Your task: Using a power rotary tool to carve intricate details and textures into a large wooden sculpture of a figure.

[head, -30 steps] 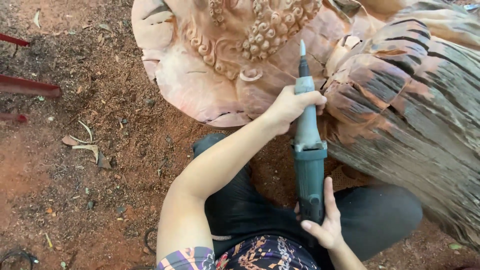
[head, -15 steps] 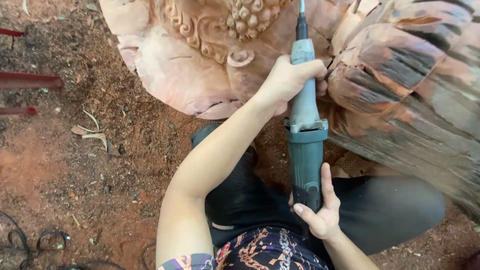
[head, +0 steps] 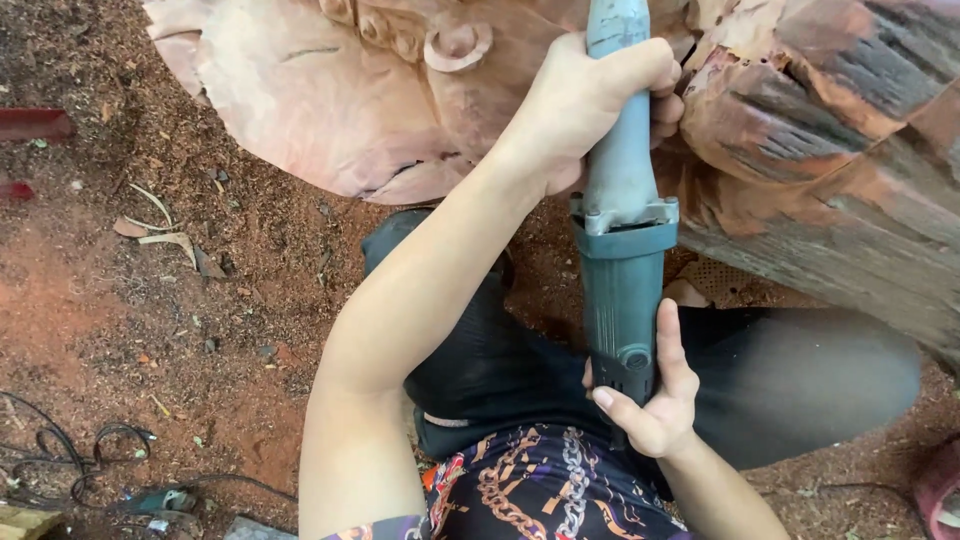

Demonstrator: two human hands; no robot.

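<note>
Covering ground (head: 150, 300), red sawdust, black cables (head: 90, 450)

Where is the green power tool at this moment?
In the head view, the green power tool stands upright right of centre, between the carved wood and the rough log. The left hand grips its upper part and the right hand holds its lower end.
</note>
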